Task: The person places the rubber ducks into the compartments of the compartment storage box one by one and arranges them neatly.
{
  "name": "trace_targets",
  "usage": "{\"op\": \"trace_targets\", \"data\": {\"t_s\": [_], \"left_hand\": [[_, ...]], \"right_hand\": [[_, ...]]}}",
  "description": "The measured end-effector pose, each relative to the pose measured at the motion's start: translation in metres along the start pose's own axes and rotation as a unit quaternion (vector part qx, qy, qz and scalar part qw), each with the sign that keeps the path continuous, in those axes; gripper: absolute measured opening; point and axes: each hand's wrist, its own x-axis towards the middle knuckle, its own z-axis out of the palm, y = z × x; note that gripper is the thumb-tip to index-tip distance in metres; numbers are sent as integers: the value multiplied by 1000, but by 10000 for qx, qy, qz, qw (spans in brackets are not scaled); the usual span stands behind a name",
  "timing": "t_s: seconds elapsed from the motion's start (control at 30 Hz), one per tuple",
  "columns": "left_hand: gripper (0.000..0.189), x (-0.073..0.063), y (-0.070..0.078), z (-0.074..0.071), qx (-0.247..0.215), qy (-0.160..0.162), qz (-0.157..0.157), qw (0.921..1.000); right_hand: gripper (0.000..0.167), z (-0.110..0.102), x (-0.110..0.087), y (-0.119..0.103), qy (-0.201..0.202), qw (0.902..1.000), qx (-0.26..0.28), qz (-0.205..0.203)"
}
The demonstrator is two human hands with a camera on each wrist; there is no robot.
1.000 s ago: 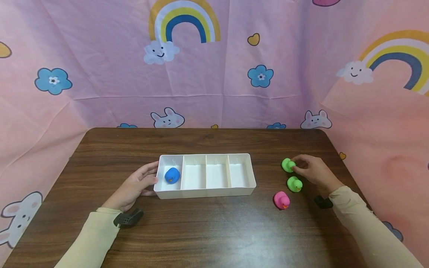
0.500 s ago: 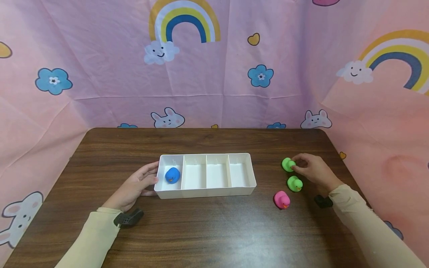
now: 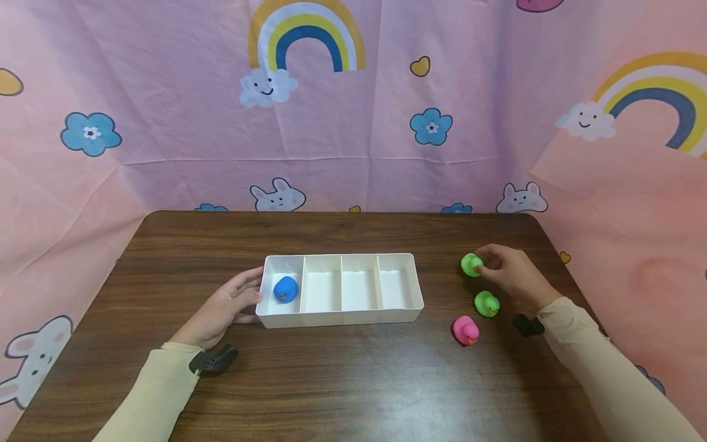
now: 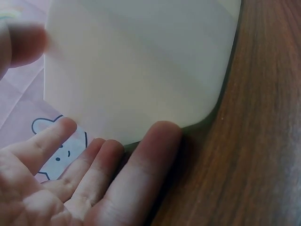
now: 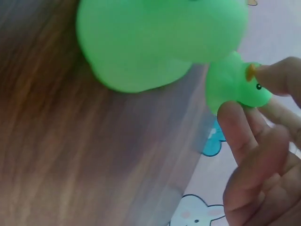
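A white divided box stands on the table in the head view. A blue rubber duck sits in its leftmost compartment; the other compartments hold nothing. My left hand holds the box by its left end, thumb at the rim and fingers along the end wall. My right hand pinches a green rubber duck by its head between thumb and fingertips. That duck shows beyond a second green duck, which looms large in the right wrist view. Nearest the front is a pink rubber duck.
The dark brown wooden table ends at a straight back edge. Pink and lilac patterned fabric hangs behind it and at both sides. Dark wrist cameras sit on both wrists.
My right hand has moved slightly back and left, and the pinched green duck has shifted with it. The left hand, box and other ducks have stayed in place.
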Motion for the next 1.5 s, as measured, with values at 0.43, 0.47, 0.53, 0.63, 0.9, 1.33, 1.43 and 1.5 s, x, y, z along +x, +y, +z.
{"op": "trace_targets", "data": {"t_s": [0.43, 0.47, 0.53, 0.63, 0.9, 1.33, 1.43, 1.5], "left_hand": [[69, 0, -1, -1, -60, -58, 34, 10000], [70, 0, -1, -1, -67, -60, 31, 10000], [70, 0, -1, -2, -58, -53, 26, 10000], [70, 0, -1, -2, -54, -53, 36, 10000], [70, -1, -1, -1, -26, -44, -24, 10000], [67, -1, -2, -1, -12, -33, 12, 10000], [68, -1, -2, -1, 19, -9, -17, 10000], [68, -1, -2, -1, 31, -4, -22, 10000]], "right_hand": [[21, -9, 10, -39, 531, 9960, 151, -698], [21, -8, 11, -44, 531, 9959, 199, -703], [21, -6, 13, -52, 503, 9956, 301, -726], [22, -2, 17, -63, 485, 9949, 460, -749], [22, 10, 28, -93, 410, 9902, 735, -1115], [22, 35, 38, -139, 352, 9821, 750, -1689], [22, 41, 40, -150, 305, 9781, 894, -1856], [22, 45, 42, -157, 294, 9756, 948, -1960]]}}
